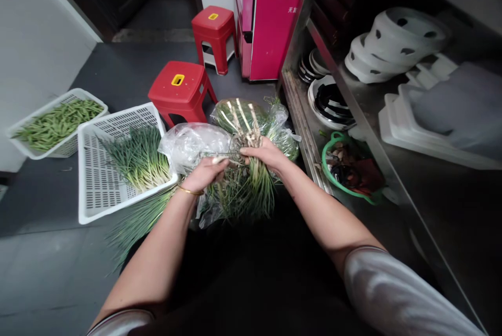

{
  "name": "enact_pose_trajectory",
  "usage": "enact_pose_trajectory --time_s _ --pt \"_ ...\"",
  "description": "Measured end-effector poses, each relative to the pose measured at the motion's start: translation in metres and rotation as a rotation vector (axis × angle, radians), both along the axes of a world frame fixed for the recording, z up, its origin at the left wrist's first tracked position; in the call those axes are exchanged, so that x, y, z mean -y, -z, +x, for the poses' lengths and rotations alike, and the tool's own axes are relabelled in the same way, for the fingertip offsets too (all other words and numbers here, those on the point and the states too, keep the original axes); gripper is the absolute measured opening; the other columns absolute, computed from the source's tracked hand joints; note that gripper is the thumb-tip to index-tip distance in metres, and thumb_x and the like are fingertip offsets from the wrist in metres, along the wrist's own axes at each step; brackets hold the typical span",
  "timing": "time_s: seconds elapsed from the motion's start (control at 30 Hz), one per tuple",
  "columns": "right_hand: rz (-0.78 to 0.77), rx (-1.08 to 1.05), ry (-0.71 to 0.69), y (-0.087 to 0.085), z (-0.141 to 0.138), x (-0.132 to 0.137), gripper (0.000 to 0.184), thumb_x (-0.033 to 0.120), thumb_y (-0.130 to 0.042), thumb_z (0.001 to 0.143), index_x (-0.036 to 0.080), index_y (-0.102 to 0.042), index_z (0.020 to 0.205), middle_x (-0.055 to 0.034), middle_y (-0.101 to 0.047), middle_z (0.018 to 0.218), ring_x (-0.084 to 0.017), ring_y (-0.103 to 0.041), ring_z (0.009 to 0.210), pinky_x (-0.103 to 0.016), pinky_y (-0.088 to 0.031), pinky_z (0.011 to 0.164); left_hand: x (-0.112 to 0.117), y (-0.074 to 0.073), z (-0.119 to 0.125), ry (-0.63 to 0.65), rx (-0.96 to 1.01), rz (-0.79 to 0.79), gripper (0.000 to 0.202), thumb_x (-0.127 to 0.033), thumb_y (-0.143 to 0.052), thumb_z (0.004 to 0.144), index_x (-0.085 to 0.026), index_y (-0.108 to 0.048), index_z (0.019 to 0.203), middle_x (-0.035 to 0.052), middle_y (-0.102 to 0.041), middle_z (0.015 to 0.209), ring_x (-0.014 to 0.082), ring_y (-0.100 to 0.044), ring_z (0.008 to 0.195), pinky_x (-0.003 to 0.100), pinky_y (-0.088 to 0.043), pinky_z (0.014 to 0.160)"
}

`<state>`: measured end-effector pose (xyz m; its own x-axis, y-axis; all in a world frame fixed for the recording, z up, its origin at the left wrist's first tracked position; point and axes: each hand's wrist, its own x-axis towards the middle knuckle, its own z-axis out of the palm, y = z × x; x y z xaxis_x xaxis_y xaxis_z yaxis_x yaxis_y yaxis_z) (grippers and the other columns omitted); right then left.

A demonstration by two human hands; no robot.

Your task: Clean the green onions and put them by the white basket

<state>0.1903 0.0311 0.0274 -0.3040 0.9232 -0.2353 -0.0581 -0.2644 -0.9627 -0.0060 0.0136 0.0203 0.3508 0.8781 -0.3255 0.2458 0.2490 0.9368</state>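
Observation:
My right hand [264, 153] is closed around a bunch of scallions [262, 184], whose green leaves hang down below the fist. Roots with soil cling at the top of the bunch, and pale stalks [239, 114] point away behind it. To the left of the bunch, my left hand [207, 173] pinches a thin pale scallion stalk, partly hidden by the fingers. Loose greens and clear plastic bags [196, 142] lie beneath and behind both hands. Beside my left forearm, long scallions [143, 221] spread toward the floor.
A white basket [88, 184] holds a pile of scallions; another basket [74, 145] contains green beans. Two red stools [182, 85] stand ahead, near a pink fridge [274, 27]. At right, metal shelving [364, 153] carries dishes and a green basket [326, 169].

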Motion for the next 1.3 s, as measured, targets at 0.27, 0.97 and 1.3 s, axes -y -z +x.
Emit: enact_pose_trajectory --time_s 0.27,0.97,1.3 --pt "-0.135 -0.122 -0.066 0.015 -0.016 0.01 0.031 0.026 -0.078 0.052 0.014 -0.063 0.076 0.0008 -0.065 0.062 -0.014 -0.061 0.056 -0.029 -0.052 0.061 0.006 -0.007 0.003 -0.337 0.091 0.119 0.035 -0.041 -0.075 0.063 -0.012 -0.068 0.084 -0.0075 -0.04 0.046 0.0052 -0.03 0.042 0.02 -0.025 0.042" --pt "-0.019 0.13 0.209 0.012 0.014 0.003 0.028 0.029 -0.076 0.053 0.014 -0.062 0.073 0.0015 -0.06 0.06 -0.011 -0.052 0.048 -0.025 -0.044 0.05 -0.006 -0.004 -0.001 -0.456 0.228 0.034 0.027 -0.034 -0.073 0.06 -0.015 -0.055 0.064 -0.0088 -0.034 0.042 0.0037 -0.024 0.035 0.022 -0.013 0.037" --pt "-0.078 0.083 -0.064 0.023 -0.014 0.019 0.026 0.032 -0.078 0.053 0.016 -0.057 0.056 0.0045 -0.053 0.046 -0.01 -0.046 0.043 -0.024 -0.039 0.046 -0.006 -0.003 0.012 -0.415 0.276 0.003 0.039 -0.042 -0.076 0.061 -0.018 -0.045 0.059 -0.0105 -0.028 0.04 0.0031 -0.022 0.035 0.02 -0.013 0.037"
